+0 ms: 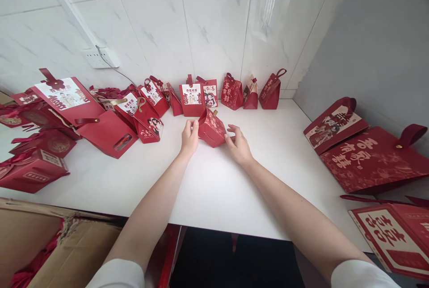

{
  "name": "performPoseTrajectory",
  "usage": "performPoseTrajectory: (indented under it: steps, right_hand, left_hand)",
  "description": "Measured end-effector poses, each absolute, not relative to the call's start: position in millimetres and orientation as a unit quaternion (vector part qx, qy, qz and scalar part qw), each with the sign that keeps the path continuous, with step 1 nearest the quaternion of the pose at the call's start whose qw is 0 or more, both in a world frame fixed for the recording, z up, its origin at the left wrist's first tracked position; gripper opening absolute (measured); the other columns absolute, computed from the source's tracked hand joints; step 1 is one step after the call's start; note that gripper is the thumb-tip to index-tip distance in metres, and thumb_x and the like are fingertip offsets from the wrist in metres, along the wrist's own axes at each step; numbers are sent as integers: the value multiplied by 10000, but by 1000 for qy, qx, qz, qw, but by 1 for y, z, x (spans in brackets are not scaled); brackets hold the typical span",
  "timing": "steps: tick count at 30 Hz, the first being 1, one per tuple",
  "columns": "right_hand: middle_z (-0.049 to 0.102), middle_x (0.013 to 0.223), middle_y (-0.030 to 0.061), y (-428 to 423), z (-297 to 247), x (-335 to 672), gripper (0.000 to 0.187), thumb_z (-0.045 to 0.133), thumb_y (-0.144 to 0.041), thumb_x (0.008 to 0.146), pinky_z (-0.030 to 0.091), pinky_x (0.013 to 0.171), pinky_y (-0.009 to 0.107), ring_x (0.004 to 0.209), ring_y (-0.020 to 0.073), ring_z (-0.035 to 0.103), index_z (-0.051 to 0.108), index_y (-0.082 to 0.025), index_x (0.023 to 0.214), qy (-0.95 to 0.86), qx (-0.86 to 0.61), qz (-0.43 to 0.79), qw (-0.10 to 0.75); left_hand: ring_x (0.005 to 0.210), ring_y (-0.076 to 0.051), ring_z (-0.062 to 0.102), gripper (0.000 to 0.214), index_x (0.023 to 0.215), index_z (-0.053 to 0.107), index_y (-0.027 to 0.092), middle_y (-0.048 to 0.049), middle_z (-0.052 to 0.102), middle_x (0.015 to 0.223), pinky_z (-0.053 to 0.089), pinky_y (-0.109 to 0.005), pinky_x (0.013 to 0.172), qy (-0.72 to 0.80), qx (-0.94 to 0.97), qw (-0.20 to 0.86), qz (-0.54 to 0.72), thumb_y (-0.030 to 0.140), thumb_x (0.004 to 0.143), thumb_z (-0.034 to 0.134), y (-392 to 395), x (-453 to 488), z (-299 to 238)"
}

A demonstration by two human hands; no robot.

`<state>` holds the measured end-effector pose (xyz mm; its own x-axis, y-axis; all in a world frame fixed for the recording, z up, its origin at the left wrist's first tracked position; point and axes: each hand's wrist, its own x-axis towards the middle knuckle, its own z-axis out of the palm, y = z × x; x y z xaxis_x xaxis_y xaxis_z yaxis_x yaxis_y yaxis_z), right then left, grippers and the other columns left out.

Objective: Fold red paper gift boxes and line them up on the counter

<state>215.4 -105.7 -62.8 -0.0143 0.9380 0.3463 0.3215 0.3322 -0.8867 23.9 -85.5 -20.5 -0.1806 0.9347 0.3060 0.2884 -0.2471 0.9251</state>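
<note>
A small red gift box (212, 131) with pale printed lettering and a short tab on top is tilted on the white table, between my two hands. My left hand (190, 137) grips its left side, thumb upright along the edge and the other fingers mostly hidden. On the opposite side, my right hand (239, 144) holds the lower right corner, fingers bent and fingertips against the card. Just behind the box stands a red gift box with a white front panel (192, 97).
Several small red boxes, including a patterned one (232, 93), line the tiled wall. Larger red boxes (107, 134) crowd the left, and others (375, 158) lean at the right by a grey panel. An open cardboard carton (83, 252) is below the table's left edge.
</note>
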Motion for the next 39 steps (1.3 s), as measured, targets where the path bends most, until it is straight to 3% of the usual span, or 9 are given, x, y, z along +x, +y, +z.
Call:
performPoseTrajectory:
  steps: [6,12,15,21,25,31,35,39]
  right_hand:
    - [525,1337,114,-109,-55,215,449,451,-477,920,523,825,400,922,212,610,425,-244,1303,-617,-456,316,558]
    - [520,1321,108,-106,-59,214,486,520,-480,889,475,960,406,1100,218,566,411,-238,1297,-576,-450,337,594]
    - [532,1301,120,-101,-63,216,535,552,-529,855,437,1017,414,1155,226,546,428,-217,1272,-532,-480,372,591]
    - [605,1249,95,-100,-60,219,496,485,-596,859,421,1007,408,1130,236,573,506,-232,1195,-509,-520,412,548]
    - [687,1061,65,-104,-54,221,482,365,-642,887,437,916,412,1004,256,603,599,-239,1012,-558,-537,390,498]
    - [698,1024,56,-105,-54,223,507,347,-651,890,444,875,393,962,254,607,620,-241,1012,-573,-545,374,485]
    - [667,1167,67,-103,-55,224,508,360,-614,906,414,990,425,1105,261,576,649,-236,1084,-580,-517,375,505]
    - [435,1460,102,-101,-56,224,467,447,-533,896,296,1137,423,1339,261,411,674,-192,1120,-583,-498,340,545]
  left_hand:
    - [782,-174,591,364,812,543,208,-22,610,869,525,-277,605,572,509,399,505,572,799,532,-73,16,-34]
    - [718,-199,615,653,646,536,177,-67,652,727,495,-306,659,567,501,459,466,808,739,396,-72,12,-31]
    - [731,-219,630,625,716,633,161,-75,690,761,491,-325,706,550,532,464,446,767,736,481,-75,15,-29]
    - [1021,-274,630,547,955,725,154,-93,725,1034,451,-354,915,528,573,442,444,643,779,554,-76,18,-36]
    - [970,-265,642,516,931,729,151,-90,732,976,458,-359,893,529,580,443,432,616,792,555,-74,17,-38]
    - [864,-242,639,421,823,700,163,-61,716,818,467,-335,813,531,576,435,444,566,786,588,-74,16,-38]
    - [815,-204,615,351,815,622,187,-28,679,817,464,-313,764,536,585,417,444,535,803,579,-71,16,-42]
    - [873,-176,608,295,937,566,207,-21,658,955,468,-295,784,489,605,411,476,479,821,573,-72,19,-40]
